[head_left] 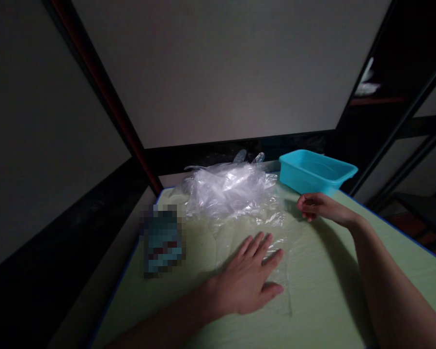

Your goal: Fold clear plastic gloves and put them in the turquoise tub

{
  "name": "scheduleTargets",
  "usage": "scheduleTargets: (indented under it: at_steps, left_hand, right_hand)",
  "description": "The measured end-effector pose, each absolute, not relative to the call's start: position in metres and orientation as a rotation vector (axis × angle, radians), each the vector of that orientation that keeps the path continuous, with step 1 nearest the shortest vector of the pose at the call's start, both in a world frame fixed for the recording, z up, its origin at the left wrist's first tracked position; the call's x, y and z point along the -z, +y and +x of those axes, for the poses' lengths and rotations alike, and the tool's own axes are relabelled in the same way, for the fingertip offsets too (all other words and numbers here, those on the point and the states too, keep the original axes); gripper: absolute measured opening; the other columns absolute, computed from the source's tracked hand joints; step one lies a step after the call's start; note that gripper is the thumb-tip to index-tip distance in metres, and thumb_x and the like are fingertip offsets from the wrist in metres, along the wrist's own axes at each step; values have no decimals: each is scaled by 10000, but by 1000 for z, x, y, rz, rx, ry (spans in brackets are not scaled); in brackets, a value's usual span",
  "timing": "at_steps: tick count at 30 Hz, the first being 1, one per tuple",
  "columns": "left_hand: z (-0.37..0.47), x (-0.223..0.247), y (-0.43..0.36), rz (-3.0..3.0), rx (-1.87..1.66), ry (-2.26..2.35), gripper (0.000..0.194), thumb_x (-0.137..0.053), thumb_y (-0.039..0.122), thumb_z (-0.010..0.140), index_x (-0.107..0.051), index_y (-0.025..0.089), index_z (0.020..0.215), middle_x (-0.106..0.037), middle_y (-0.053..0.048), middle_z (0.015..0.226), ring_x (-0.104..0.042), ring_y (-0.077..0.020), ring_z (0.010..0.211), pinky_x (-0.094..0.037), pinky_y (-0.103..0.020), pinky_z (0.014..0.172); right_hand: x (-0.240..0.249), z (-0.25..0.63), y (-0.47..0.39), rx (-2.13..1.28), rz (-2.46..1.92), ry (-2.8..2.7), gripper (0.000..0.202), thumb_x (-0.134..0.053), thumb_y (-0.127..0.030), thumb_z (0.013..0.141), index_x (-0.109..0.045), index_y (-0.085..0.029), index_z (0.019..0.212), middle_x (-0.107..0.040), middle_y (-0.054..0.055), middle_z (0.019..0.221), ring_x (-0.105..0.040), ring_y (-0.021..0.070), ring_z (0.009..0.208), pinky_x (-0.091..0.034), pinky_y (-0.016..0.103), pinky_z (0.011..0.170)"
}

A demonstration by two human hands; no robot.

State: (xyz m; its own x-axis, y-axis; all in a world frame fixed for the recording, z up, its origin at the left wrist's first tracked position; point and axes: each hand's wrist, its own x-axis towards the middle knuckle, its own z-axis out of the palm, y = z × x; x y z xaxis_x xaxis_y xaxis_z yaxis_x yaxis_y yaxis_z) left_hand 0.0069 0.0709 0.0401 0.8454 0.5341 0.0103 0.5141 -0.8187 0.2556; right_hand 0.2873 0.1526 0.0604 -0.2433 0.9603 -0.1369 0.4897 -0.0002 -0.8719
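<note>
My left hand (pixel 247 278) lies flat with its fingers spread on a thin, clear plastic sheet or glove (pixel 281 291) on the pale green table. Over the table near the blue basin is my right hand (pixel 314 206), its fingers curled together; whether something thin is between them is too small to tell. A crumpled heap of clear plastic gloves (pixel 228 186) sits at the back of the table, beyond my left hand.
A light blue basin (pixel 305 182) stands at the back right of the table (pixel 323 300). At the left edge lies a pixelated item (pixel 164 242). Pale panels (pixel 232 68) rise behind, with a dark shelf at the right.
</note>
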Motion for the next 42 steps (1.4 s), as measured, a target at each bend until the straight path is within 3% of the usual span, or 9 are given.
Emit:
scheduleTargets:
  at_steps: [10,28,35,37,42]
  left_hand:
    - [6,-40,72,2798,-106,769,581,-341,500,917,-227,197,1400,-102,-163,1492,-14,-301,1360,-101,-461,1077]
    - [-4,-52,66,2792,-34,727,584,-345,533,908,-243,229,1396,-93,-161,1490,-35,-318,1353,-133,-507,1061]
    - [31,-66,72,2854,-143,666,759,-266,582,905,-166,13,1396,-128,-203,1474,-44,-228,1365,-89,-328,1102]
    - [52,-62,77,2837,-152,650,762,-261,566,914,-137,-11,1396,-130,-205,1474,-59,-228,1364,-107,-304,1101]
    - [81,-41,86,2843,-195,723,814,-277,591,899,-88,-25,1397,-73,-213,1478,-26,-253,1362,-117,-360,1106]
  right_hand:
    - [-67,272,147,-1436,-1438,-1736,388,-625,-537,694,-485,-175,715,-638,35,680,-598,128,594,-462,261,575]
    - [-50,275,152,-1657,-1561,-1690,390,-661,-514,663,-478,-173,717,-668,49,607,-632,128,542,-458,209,487]
    - [-47,271,157,-1636,-1622,-1698,294,-593,-425,786,-496,-155,719,-639,26,564,-608,111,499,-441,198,472]
    - [-47,270,157,-1621,-1661,-1707,262,-548,-388,844,-541,-133,779,-637,24,626,-612,119,549,-464,221,513]
    - [-46,268,157,-1599,-1734,-1727,294,-526,-316,886,-526,-160,1135,-565,68,1108,-589,185,902,-501,387,753]
